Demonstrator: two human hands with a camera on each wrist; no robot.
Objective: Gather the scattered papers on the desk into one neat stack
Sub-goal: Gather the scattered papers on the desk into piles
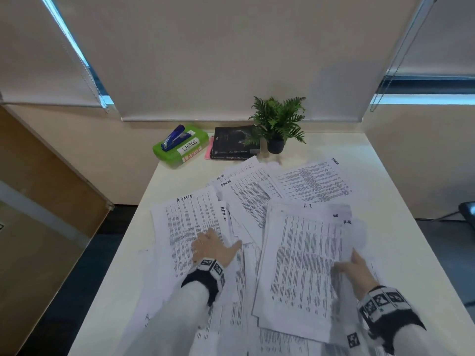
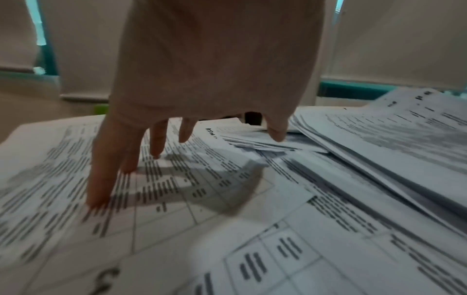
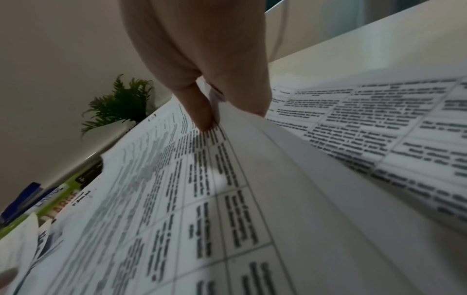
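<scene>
Printed papers lie scattered and overlapping across the white desk. My left hand rests flat with spread, straight fingers on the sheet headed ADMIN at the left. My right hand pinches the right edge of a gathered bundle of papers, thumb on top and fingers underneath, lifting that edge off the sheets below. The bundle slopes up in the right wrist view. More loose sheets lie behind, toward the back of the desk.
At the back of the desk stand a green box labelled LARGE with a blue stapler on it, a pile of black books and a small potted fern. Roller blinds hang behind. The desk's left edge drops to the floor.
</scene>
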